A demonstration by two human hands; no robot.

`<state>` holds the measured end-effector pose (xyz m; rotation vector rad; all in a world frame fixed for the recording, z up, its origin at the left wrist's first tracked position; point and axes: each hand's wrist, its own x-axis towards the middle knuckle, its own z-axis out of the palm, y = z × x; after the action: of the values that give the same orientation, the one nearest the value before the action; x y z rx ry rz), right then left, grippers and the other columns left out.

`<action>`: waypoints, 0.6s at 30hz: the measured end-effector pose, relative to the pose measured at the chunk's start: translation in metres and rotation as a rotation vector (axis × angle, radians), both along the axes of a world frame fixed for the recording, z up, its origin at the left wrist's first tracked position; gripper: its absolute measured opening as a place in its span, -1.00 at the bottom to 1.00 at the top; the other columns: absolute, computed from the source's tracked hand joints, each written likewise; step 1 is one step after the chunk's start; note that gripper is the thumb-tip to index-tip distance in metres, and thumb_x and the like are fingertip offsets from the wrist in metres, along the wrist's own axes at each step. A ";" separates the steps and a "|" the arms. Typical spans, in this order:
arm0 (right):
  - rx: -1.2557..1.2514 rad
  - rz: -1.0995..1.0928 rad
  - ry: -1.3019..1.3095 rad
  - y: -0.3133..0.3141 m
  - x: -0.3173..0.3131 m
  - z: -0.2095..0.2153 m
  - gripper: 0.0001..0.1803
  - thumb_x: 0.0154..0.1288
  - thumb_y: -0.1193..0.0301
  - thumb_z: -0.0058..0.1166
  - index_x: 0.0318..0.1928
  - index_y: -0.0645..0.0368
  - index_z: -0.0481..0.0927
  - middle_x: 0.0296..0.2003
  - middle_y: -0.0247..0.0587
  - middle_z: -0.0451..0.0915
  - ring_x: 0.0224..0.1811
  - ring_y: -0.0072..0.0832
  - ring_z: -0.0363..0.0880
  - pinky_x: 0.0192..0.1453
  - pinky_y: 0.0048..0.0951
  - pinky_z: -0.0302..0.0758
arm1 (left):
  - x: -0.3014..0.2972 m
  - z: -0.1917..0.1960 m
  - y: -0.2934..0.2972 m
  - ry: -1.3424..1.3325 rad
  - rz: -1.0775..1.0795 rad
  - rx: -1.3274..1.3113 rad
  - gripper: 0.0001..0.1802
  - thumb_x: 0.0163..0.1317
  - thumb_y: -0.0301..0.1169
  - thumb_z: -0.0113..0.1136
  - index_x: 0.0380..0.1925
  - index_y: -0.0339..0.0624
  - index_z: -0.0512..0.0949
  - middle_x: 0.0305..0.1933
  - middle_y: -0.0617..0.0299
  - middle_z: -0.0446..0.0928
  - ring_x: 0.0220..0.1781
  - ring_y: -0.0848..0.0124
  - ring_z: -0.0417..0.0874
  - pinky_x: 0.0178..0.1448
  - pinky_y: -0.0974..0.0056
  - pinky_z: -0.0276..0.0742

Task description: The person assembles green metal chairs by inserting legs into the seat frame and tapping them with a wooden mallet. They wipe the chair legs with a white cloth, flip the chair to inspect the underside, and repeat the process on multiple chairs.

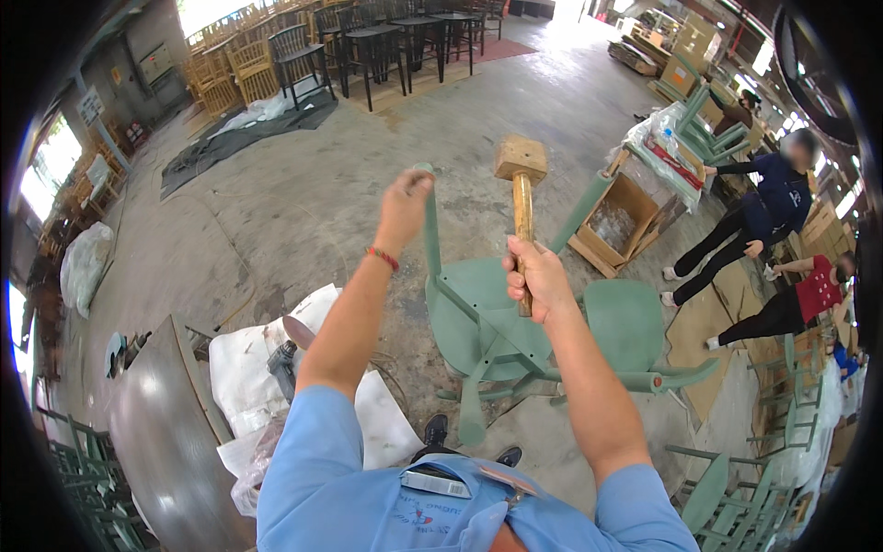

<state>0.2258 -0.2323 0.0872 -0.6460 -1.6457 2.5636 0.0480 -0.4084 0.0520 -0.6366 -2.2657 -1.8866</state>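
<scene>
A light green wooden chair (451,331) stands before me with its underside and cross braces showing. My left hand (403,207) is closed at the top end of one upright green chair leg (432,235); the fingertips are partly hidden. In my right hand (541,281) is a wooden mallet (522,189), gripped low on its handle with the block-shaped head raised. The mallet is apart from the leg, to its right. A second green chair part with a rounded seat (624,322) lies just right of the first chair.
Behind the chair stands an open wooden box (612,225) beside a plastic-covered worktable (676,152). Two people (773,202) stand at the right, another farther back. A power drill (283,363) lies on white sheeting (244,368) at left, near a dark tabletop (166,432). Black chairs (368,46) line the back.
</scene>
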 end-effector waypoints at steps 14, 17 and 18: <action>0.465 0.103 -0.075 0.005 -0.045 0.002 -0.74 0.40 0.26 0.07 -0.33 0.18 0.41 -0.52 -0.37 0.41 -0.66 -0.69 0.32 -0.66 -0.57 0.29 | -0.103 -0.036 0.002 -0.533 -0.379 0.423 -0.65 0.47 -0.36 0.03 0.13 -0.35 0.45 -0.36 0.40 0.41 -0.57 0.64 0.27 -0.46 0.42 0.23; 0.579 0.143 -0.074 0.003 -0.053 0.009 -0.73 0.40 0.26 0.05 -0.35 0.20 0.44 -0.53 -0.37 0.41 -0.66 -0.67 0.33 -0.65 -0.55 0.30 | -0.104 -0.036 -0.001 -0.533 -0.373 0.427 -0.65 0.47 -0.35 0.03 0.12 -0.36 0.46 -0.38 0.41 0.40 -0.57 0.63 0.28 -0.46 0.41 0.23; 0.626 0.155 -0.083 0.002 -0.056 0.012 -0.73 0.40 0.26 0.04 -0.36 0.21 0.45 -0.54 -0.37 0.41 -0.65 -0.67 0.33 -0.64 -0.55 0.30 | -0.105 -0.038 -0.003 -0.525 -0.374 0.408 -0.65 0.47 -0.36 0.03 0.12 -0.37 0.46 -0.39 0.40 0.39 -0.58 0.63 0.28 -0.46 0.41 0.23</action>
<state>0.1694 -0.2305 0.0992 -0.5855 -2.4312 1.9261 -0.0574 -0.4116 0.0144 -0.5808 -1.9950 -2.8857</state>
